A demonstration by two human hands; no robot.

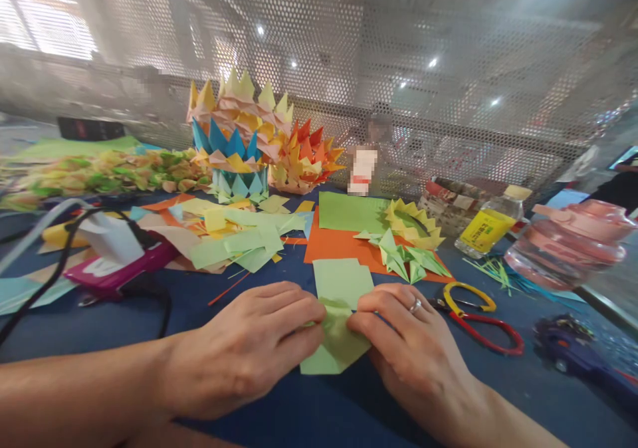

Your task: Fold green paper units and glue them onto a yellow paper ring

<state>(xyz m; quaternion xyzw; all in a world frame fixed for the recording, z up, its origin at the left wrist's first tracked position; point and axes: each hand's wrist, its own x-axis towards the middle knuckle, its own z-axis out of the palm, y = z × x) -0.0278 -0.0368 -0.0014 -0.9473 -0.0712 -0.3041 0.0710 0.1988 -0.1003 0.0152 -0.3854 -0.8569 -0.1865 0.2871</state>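
Observation:
A pale green sheet of paper (343, 335) is between my two hands, low over the blue table. My left hand (254, 345) pinches its left edge, and my right hand (406, 341), with a ring on one finger, pinches the right edge. Another light green paper (341, 282) lies just behind it. Folded green paper points (399, 255) rest on an orange sheet (339, 248), near a yellow zigzag paper ring (411, 222). Beside my right hand lie scissors (481, 315) with yellow and red handles.
Paper crowns (239, 135) stand at the back, with loose paper pieces (244, 235) before them. A magenta glue gun (119, 265) with a black cord sits left. To the right are a yellow-labelled bottle (491, 222), a pink bottle (568, 245) and a dark purple tool (573, 348).

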